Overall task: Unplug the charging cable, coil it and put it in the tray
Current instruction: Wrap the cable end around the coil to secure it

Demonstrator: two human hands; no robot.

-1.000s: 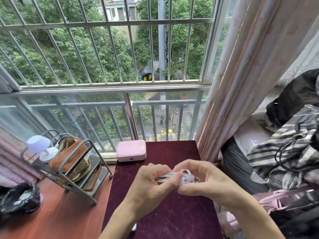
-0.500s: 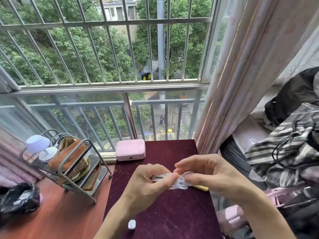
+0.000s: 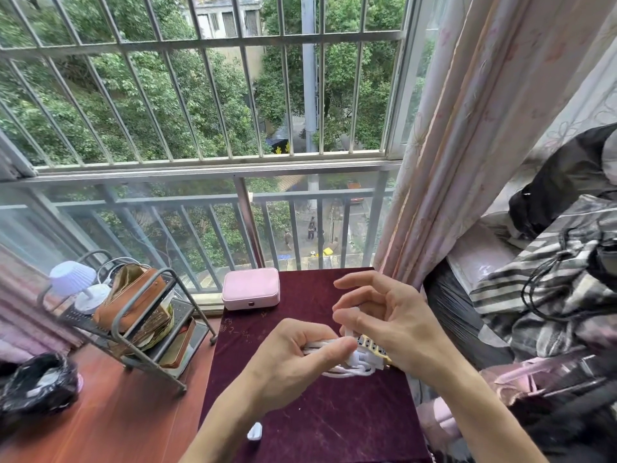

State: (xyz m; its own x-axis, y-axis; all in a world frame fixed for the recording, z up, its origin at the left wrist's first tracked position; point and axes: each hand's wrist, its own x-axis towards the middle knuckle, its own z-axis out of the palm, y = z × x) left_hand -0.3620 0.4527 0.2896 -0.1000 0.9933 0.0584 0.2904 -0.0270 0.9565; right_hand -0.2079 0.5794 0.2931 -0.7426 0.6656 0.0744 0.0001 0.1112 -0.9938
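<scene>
Bottom centre, a small white object (image 3: 254,431) lies on the maroon table (image 3: 334,422). Just above it in the frame, the left hand (image 3: 293,359) has its fingers and thumb curled round the charging cable (image 3: 347,367), a white coil held over the table at centre frame. The right hand (image 3: 387,319) meets the coil from the right: its lower fingers bend in on a white strand, its upper fingers lifted and loosely bent. Under that hand shows something yellow, too hidden to name. Farther back, a pink case (image 3: 251,289) sits at the table's far edge. At left stands a metal rack (image 3: 147,329); beyond is the barred window (image 3: 200,95)
</scene>
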